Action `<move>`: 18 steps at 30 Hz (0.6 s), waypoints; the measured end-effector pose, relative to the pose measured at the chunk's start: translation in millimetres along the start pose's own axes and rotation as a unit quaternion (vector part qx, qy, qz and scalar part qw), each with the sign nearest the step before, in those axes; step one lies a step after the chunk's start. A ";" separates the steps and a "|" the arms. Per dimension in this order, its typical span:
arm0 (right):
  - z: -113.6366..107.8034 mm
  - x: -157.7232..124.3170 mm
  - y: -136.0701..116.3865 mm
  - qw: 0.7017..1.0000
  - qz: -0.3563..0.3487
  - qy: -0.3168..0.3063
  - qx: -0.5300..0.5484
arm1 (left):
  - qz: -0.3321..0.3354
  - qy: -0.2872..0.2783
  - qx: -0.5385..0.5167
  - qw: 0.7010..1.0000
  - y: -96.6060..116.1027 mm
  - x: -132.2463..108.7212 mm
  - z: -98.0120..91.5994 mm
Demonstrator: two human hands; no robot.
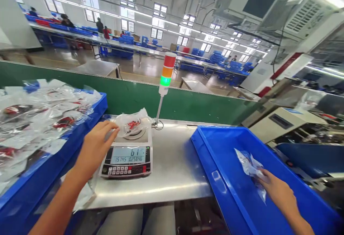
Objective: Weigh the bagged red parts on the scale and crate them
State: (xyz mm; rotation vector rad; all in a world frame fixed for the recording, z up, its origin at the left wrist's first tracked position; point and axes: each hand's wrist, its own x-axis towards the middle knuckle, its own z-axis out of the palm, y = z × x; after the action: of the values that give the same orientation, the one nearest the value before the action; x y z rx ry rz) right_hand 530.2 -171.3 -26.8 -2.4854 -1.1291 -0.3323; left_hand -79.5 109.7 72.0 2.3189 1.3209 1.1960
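- The counter (172,159) is smooth metal; a forearm brushing the pale packet (84,196) at its near-left corner could sweep that off the near edge.
- The right-hand blue plastic bin (221,177) reaches past the counter's near edge; its support there is hidden, so leaning on it might tip it.
- The left-hand blue plastic bin (49,179) is heaped above its rim with slick bags (53,120); your elbow could send some sliding towards the scale.
- The digital scale (126,165), near the counter's far-left part, may misread if your wrist presses it.
- Your left hand (98,141) is beside the pan, fingers curved; I cannot tell whether they pinch anything. A light touch could skew the weight.
- Your right hand (278,188) is clamped on a crumpled bag (248,164) inside the right-hand bin; squeezing could split its film.
- The transparent bag (133,124) on the pan spreads past it, so a snag could drag it off.
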 end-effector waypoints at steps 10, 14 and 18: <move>-86.5 -0.8 -171.0 0.988 -0.055 0.010 0.141 | -0.030 -0.084 -0.042 0.995 -23.6 88.3 101.9; -82.7 4.5 -263.6 0.945 -0.223 -0.006 0.239 | -0.093 0.006 -0.085 0.992 -30.5 88.0 97.7; -60.1 20.0 -361.1 0.874 -0.389 -0.050 0.287 | -0.138 0.100 -0.176 0.970 -38.7 75.4 53.4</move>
State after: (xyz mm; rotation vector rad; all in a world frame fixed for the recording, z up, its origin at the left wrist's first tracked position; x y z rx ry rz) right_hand 265.5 32.2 124.5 -1.4648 -1.9109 -0.0499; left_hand -44.0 202.3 57.8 1.7452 1.3115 1.4589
